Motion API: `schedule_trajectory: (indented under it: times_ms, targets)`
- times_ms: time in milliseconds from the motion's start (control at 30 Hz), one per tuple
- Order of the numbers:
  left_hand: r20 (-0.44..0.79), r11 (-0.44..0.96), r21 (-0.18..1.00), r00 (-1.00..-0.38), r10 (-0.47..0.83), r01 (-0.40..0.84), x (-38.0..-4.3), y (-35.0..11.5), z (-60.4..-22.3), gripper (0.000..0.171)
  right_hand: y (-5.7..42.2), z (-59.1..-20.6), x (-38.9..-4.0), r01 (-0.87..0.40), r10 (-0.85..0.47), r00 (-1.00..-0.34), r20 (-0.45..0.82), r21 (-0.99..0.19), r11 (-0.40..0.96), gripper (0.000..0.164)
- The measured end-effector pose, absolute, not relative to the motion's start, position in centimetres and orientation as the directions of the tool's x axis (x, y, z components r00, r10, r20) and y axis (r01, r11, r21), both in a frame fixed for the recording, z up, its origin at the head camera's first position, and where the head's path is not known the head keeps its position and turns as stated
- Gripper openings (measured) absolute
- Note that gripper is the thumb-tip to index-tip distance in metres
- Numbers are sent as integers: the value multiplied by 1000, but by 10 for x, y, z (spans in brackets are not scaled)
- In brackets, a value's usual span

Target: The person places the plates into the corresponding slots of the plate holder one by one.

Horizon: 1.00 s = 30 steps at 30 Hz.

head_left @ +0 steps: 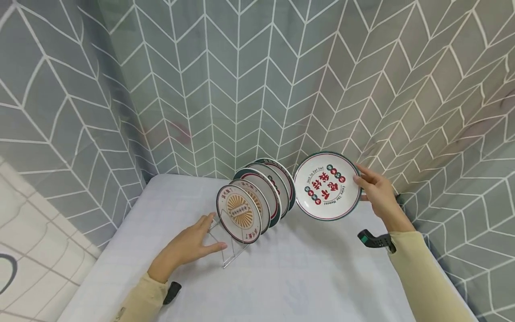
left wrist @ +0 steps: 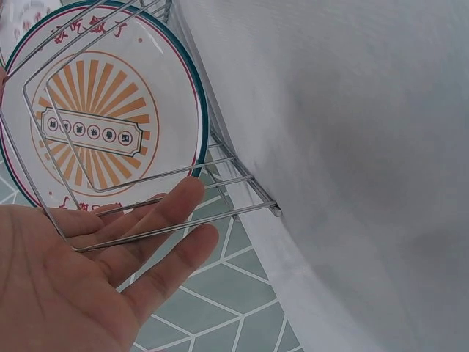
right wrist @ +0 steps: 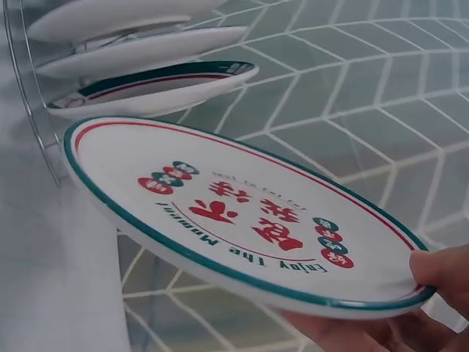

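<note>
My right hand [head_left: 378,190] pinches the right rim of a round white plate [head_left: 327,185] with a green edge, a red ring and red lettering. The thumb lies on its face, with fingers behind. This plate is raised beside a wire dish rack [left wrist: 253,183] where several plates lean in a row. At the rack's near left end, my left hand [head_left: 189,243] touches the wires with fingers extended. Closest to it is a plate with an orange sunburst [head_left: 240,213]. In the right wrist view, the held plate [right wrist: 242,220] is tilted and apart from the racked plates.
The rack stands on a table with a white cloth [head_left: 289,277]. Grey curtains with white zigzag lines [head_left: 249,80] hang close behind the table and along its sides. White tiles [head_left: 36,250] show at the far left.
</note>
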<state>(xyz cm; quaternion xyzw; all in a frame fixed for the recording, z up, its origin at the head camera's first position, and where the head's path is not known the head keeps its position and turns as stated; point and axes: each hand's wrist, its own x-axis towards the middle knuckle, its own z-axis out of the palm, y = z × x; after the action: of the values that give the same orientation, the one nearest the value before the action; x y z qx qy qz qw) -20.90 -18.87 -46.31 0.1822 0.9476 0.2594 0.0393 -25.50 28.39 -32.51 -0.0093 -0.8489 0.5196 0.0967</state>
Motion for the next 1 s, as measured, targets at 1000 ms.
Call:
schedule_trajectory:
  times_ms: [1000]
  targets:
    - [36, 803, 487, -927, 374, 343, -211, -187, -464, 111, 168, -326, -321, -320, -167, -944, 285, -663, 677, 40]
